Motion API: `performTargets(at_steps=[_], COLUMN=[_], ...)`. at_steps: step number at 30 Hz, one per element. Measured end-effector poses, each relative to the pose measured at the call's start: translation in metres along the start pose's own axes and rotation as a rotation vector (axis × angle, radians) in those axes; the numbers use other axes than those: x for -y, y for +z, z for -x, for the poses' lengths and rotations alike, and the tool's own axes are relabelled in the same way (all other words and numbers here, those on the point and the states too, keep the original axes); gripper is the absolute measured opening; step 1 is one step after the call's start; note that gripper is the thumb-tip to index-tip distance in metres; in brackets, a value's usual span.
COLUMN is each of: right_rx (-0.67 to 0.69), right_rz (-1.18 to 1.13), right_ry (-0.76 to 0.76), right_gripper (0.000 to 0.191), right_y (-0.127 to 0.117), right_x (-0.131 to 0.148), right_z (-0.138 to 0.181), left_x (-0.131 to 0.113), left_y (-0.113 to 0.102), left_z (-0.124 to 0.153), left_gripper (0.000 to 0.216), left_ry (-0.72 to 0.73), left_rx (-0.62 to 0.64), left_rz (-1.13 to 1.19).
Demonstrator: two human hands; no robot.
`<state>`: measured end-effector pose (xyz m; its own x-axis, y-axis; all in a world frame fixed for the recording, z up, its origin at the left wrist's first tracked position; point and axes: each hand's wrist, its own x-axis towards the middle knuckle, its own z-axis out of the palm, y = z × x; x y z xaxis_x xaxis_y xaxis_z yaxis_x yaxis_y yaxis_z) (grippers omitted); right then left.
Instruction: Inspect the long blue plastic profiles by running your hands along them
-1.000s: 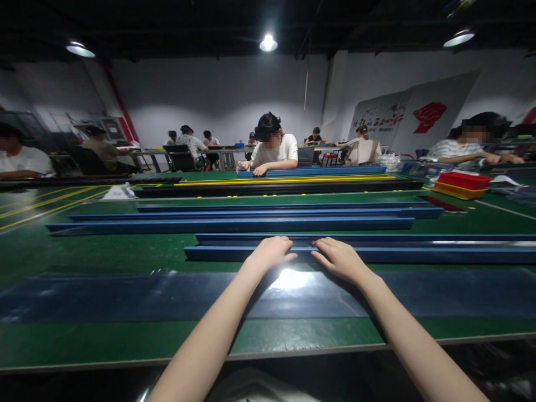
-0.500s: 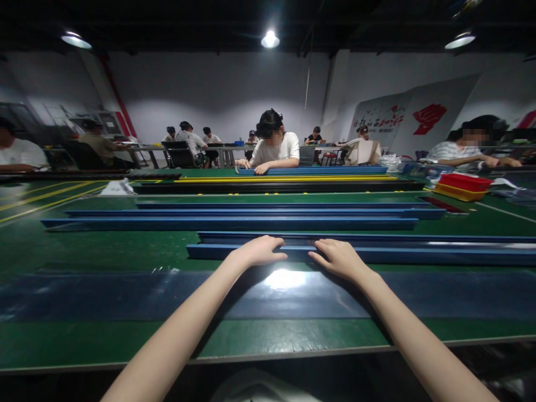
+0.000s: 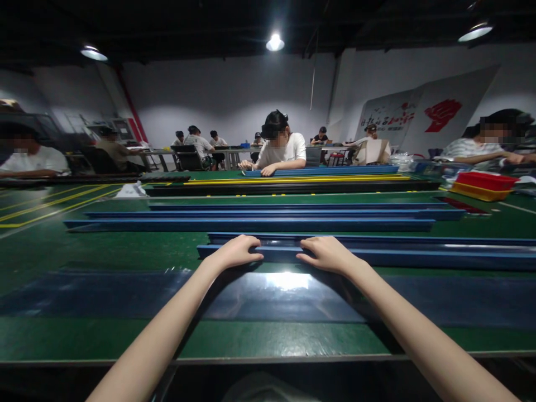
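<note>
A long blue channel-shaped strip (image 3: pixel 276 255) lies across the green table in front of me, its left end near my left hand and its right end out of view. My left hand (image 3: pixel 239 251) grips its near wall, thumb in front and fingers over the top. A short way to the right, my right hand (image 3: pixel 325 254) pinches the same wall in the same manner. Between the hands the channel's inside shows. Closer to me, a long clear plastic film (image 3: pixel 276 304) lies flat under my forearms, shining with reflected light.
More blue strips (image 3: pixel 259 225) lie farther back, beyond them black and yellow strips (image 3: pixel 301 180). Red and yellow bins (image 3: pixel 483 186) stand at the right, a white crumpled item (image 3: pixel 132 190) at the left. Across the table a co-worker (image 3: pixel 280 145) handles another blue strip; others sit around.
Both my hands have shifted left along the blue channel strip, and the gap between them is a little wider. The view has turned slightly left.
</note>
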<state>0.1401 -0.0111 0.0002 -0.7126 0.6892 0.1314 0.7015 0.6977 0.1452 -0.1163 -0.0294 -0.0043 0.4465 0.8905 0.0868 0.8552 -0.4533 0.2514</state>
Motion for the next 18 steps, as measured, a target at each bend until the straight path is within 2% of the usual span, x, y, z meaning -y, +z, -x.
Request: performTargets(at_steps=[6,10,18], right_rx=[0.001,0.016,-0.013], right_rz=[-0.042,-0.065,-0.087], right_ry=[-0.086,-0.099,-0.056], right_gripper=[0.035,0.038,0.037], right_y=[-0.005,-0.002,0.006], right_x=[0.022,0.032,0.035], right_z=[-0.032,-0.045,-0.039], left_x=[0.008,0.009,0.006], left_y=[0.000,0.004,0.003], left_z=[0.001,0.010,0.022], left_gripper=[0.026,0.027,0.026], left_ry=[-0.003,-0.012,-0.007], left_rx=[-0.013,-0.099,-0.116], left_rz=[0.072,-0.051,-0.202])
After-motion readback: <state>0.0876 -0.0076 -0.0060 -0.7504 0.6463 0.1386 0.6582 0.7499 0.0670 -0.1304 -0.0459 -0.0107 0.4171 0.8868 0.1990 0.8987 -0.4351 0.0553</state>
